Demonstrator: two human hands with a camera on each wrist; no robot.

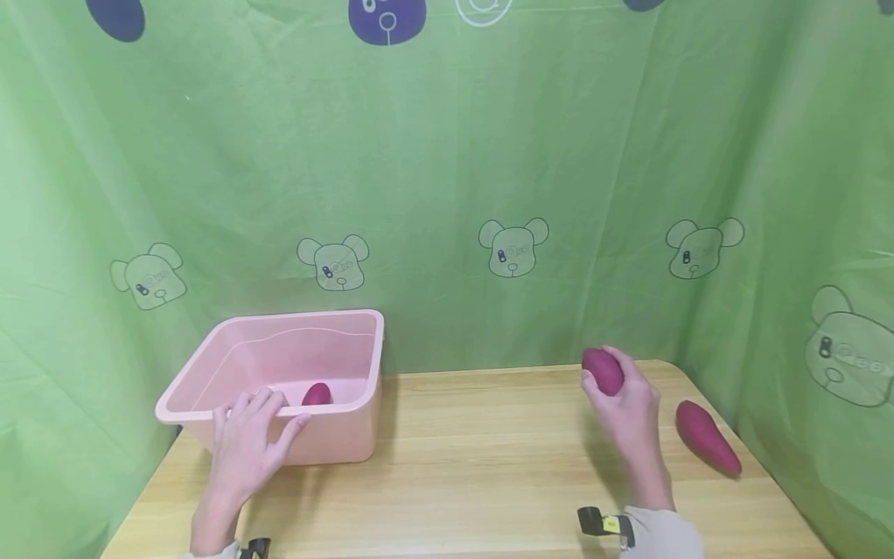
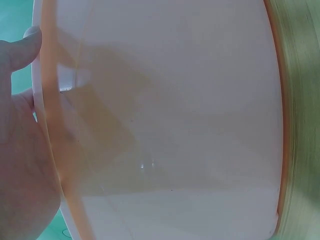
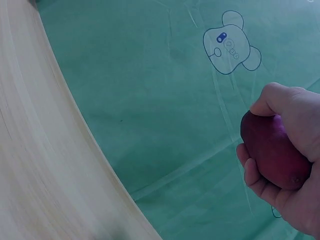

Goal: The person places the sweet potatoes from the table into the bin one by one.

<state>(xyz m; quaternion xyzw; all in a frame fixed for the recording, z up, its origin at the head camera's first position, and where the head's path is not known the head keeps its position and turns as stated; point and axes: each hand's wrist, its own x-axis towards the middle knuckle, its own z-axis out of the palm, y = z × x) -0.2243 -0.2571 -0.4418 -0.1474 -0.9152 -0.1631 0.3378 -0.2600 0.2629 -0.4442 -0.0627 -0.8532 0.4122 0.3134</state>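
Nearest the camera, a pale sleeve (image 1: 663, 534) and a black wrist device (image 1: 590, 522) are showing behind the fingers of a person's right hand (image 1: 632, 407), which are pinching a sweet potato (image 1: 604, 371) against the thumb above a wooden tabletop (image 1: 475, 466). The tabletop's far edge is running near those fingertips, with a green curtain (image 1: 433, 155) hanging just beyond; to their left, a broad stretch of wood is reaching to a pink bin (image 1: 342, 440). The left hand (image 1: 244, 446) is gripping the bin's near rim, its fingers hooking over, its thumb spreading rightward. Past the rim, right of the left fingers, a second sweet potato (image 1: 317, 394) is lying inside, its lower part hiding behind the rim. The bin's right wall is standing between it and the right-hand fingers. To the right of those fingers, a third sweet potato (image 1: 704, 435) is resting near the side edge. Bear-face prints (image 1: 513, 260) are lining the curtain ahead of both hands' fingers.
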